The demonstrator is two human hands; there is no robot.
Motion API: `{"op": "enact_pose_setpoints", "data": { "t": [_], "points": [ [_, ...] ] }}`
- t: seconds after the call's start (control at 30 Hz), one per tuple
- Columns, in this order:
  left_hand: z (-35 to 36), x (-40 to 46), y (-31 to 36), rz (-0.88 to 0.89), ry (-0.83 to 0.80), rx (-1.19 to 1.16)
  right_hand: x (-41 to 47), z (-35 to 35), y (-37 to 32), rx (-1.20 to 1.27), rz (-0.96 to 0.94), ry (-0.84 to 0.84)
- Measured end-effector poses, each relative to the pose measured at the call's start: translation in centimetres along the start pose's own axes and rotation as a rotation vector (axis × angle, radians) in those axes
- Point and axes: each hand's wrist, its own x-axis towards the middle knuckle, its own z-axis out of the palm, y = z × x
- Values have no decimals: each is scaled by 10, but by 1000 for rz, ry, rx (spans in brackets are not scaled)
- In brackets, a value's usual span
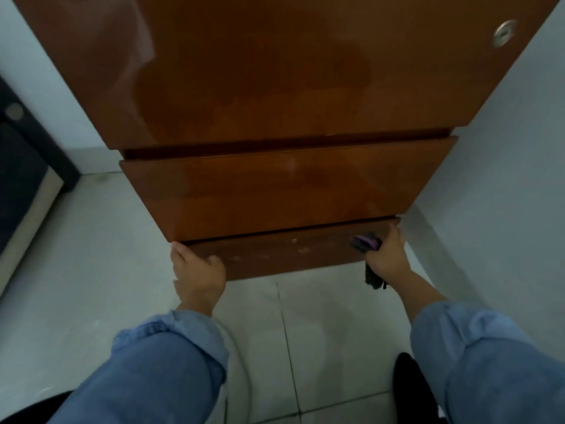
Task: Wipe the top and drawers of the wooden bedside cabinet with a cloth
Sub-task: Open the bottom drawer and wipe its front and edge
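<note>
Left hand [198, 270] is curling its fingers over the bottom drawer [275, 255] at its left end; right hand [386, 255] is gripping the dark cloth [365, 243] against its right end. Cabinet [275, 71] top and upper drawer are looking glossy, likely wiped; the scuffed bottom drawer probably remains.

I see a pale tiled floor [321, 325] beneath my hands, the wooden cabinet [275, 194] standing on it just ahead of them.

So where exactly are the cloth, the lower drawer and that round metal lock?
cloth [365, 242]: head view, on its purple fold beside the right hand.
lower drawer [284, 254]: head view, middle of its scuffed front.
round metal lock [504, 37]: head view, centre of the disc on the cabinet's top.
</note>
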Motion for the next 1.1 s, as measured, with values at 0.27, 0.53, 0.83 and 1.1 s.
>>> {"op": "enact_pose_setpoints", "data": {
  "t": [0.27, 0.53, 0.83, 1.1],
  "points": [
    [0, 27, -11, -53, 93, -129, 44, -14, 14, 60, -40, -18],
    [-4, 36, 1, -160, 211, -331, 44, -7, 22, -88, -58, -31],
    [-1, 36, 0, -171, 261, -294, 48, -23, 32, -354, -180, -26],
    [-3, 40, -7, -147, 285, -245, 51, -34, 33, -475, -230, -81]
  ]
}}
